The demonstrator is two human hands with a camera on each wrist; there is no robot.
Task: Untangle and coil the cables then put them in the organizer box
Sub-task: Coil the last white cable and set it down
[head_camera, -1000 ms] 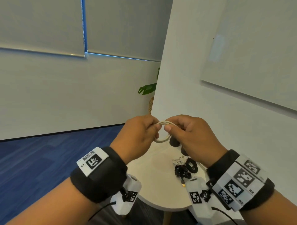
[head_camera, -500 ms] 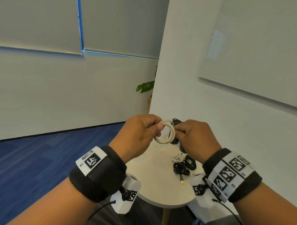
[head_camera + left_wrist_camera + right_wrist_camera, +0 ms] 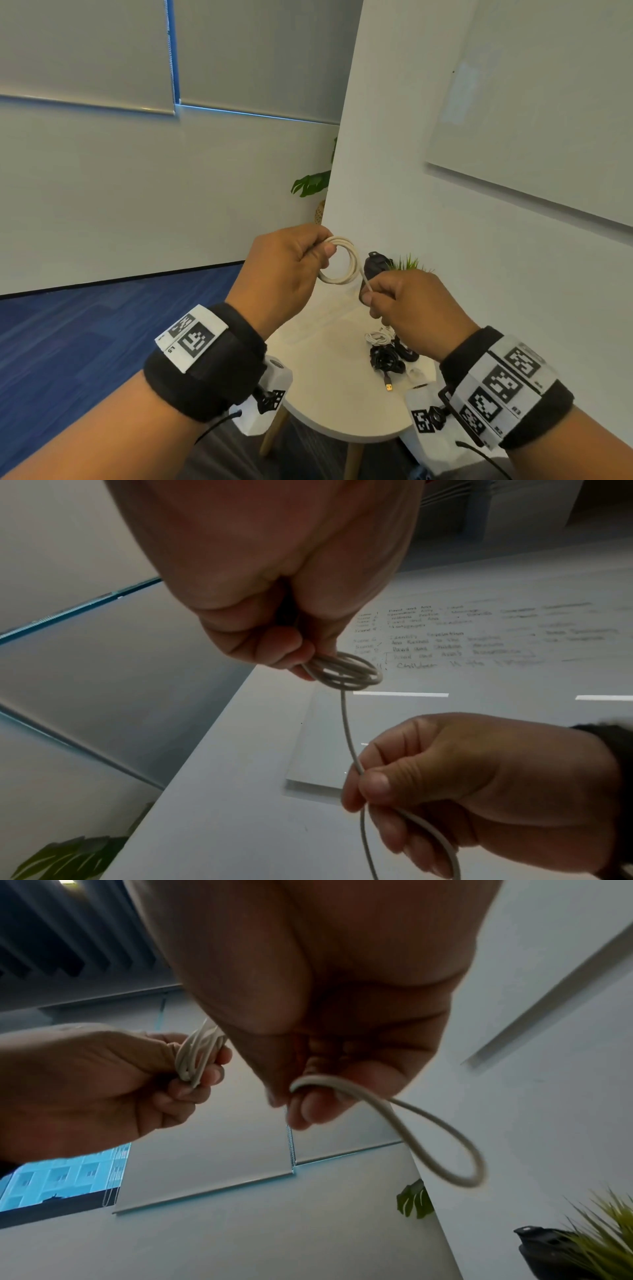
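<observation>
Since the earlier frames the right hand (image 3: 416, 303) has drawn down and away from the left hand (image 3: 284, 274), paying out a short strand. The left pinches the coiled beige cable (image 3: 340, 260) at centre frame (several loops); the right pinches its free strand just below.

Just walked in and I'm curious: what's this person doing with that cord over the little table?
A person is winding a thin cream-coloured cable into a small coil, held up above a round white table. The left hand pinches the finished loops together, while the right hand holds the loose tail, which runs up to the coil. More cables lie on the table: a small white bundle and a black tangle. The pictures show no organizer box.
</observation>
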